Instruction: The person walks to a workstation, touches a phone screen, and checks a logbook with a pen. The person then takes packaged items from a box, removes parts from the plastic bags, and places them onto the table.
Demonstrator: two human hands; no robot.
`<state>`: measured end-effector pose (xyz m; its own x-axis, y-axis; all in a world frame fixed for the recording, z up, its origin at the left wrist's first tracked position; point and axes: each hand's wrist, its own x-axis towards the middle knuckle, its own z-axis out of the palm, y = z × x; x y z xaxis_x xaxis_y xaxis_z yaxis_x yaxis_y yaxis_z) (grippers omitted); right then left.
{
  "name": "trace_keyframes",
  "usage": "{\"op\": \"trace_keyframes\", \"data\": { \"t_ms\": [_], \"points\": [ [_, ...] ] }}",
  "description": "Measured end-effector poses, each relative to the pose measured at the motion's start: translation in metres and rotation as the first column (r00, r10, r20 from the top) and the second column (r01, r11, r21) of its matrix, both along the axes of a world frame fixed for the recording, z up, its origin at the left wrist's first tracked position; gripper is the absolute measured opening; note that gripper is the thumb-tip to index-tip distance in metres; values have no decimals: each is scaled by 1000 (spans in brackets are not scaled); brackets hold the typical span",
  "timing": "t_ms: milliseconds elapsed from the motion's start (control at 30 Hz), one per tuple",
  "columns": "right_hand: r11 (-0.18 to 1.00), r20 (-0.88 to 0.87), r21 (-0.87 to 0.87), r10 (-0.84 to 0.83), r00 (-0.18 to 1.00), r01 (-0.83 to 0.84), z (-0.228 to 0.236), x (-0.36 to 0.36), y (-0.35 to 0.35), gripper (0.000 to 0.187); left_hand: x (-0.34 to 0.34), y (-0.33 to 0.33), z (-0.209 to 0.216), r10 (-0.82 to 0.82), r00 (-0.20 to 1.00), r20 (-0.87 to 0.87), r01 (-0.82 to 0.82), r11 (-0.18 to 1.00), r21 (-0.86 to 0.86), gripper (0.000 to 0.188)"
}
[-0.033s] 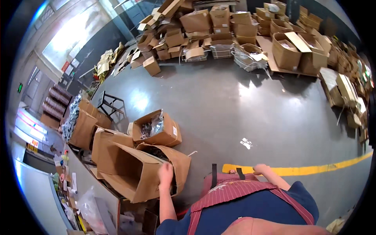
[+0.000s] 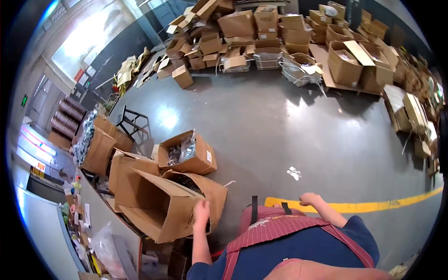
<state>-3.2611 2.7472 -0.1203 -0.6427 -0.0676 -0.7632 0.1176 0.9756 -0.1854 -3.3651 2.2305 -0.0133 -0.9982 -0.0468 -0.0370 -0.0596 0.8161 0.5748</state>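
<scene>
My left hand (image 2: pixel 201 212) is loosely closed in front of the right edge of an empty cardboard box (image 2: pixel 175 212) tipped on its side; I cannot make out whether it touches the box or holds anything. Just behind, another carton (image 2: pixel 215 193) stands with dark contents partly covered by the tipped box. Farther back, an open carton (image 2: pixel 200 164) holds small dark pieces and a clear plastic bag (image 2: pixel 188 149). Out to my right, my right hand (image 2: pixel 310 199) is curled shut above the floor, with nothing visible in it.
To the left runs a workbench (image 2: pixel 109 207) with a plastic bag (image 2: pixel 108 247) and clutter. A dark stool (image 2: pixel 133 122) stands beyond the cartons. A yellow line (image 2: pixel 373 206) crosses the grey floor. Stacked cartons (image 2: pixel 235 25) line the far wall, and more boxes (image 2: pixel 345 63) fill the right side.
My left hand has shifted slightly down and right along the tipped box's edge. My right hand has moved a little left and up. The cartons stay in place.
</scene>
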Motion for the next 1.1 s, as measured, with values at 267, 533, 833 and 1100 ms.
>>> {"op": "trace_keyframes", "data": {
  "t_ms": [267, 533, 833, 1100],
  "points": [
    [995, -199, -67, 58, 978, -72, -3, -299, -40, 34, 48, 51, -257, -139, 667, 732, -106, 954, 279, 54],
    [807, -116, -400, 425, 898, -433, 9, -477, -153, 35, -248, 29, -221, -320, 781, 536, -529, 118, 841, 65],
    [980, -239, -192, 10, 971, -57, -48, -689, -119, 44, -635, -7, -93, 171, 956, 239, -292, 639, 712, 53],
    [988, -53, 3, 152, 987, -152, -4, -934, -176, 39, -669, -86, -209, 120, 767, 630, -280, 946, 162, 65]
  ]
}}
